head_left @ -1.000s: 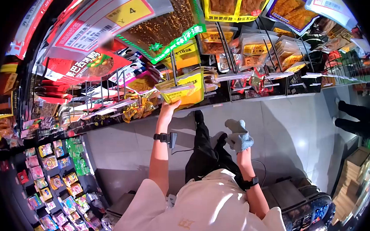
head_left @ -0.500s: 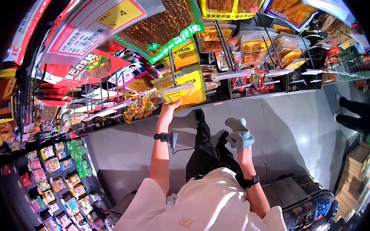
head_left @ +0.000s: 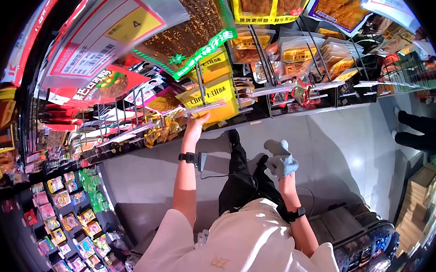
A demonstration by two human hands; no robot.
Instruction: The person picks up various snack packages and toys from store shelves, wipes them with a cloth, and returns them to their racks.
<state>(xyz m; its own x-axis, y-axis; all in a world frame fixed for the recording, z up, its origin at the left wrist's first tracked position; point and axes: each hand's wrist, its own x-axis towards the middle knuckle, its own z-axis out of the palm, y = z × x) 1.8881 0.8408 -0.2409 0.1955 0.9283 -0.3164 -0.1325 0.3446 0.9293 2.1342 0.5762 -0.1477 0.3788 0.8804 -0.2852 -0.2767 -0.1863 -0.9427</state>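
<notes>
My left hand (head_left: 194, 127) reaches up to the shelf and is closed at the lower edge of a yellow snack packet (head_left: 219, 100). The thumb shows, while the other fingers are partly hidden by the packet and a clear price-tag holder (head_left: 207, 107). That packet hangs at a metal hook, with another yellow packet (head_left: 214, 67) behind it. Lower down, over the floor, my right hand (head_left: 286, 175) is closed on a pale blue-grey cloth (head_left: 280, 156), which covers most of its fingers.
A large price card (head_left: 102, 36) and a brown snack packet with green edging (head_left: 189, 28) hang close to the camera. Colourful packets (head_left: 70, 219) fill a rack at lower left. Black baskets (head_left: 360, 237) stand at right. Another person's legs (head_left: 418, 129) show at far right.
My left hand has shifted slightly left and up, and the yellow packet's face has tilted and moved left with it. My right hand and the cloth stay almost still.
</notes>
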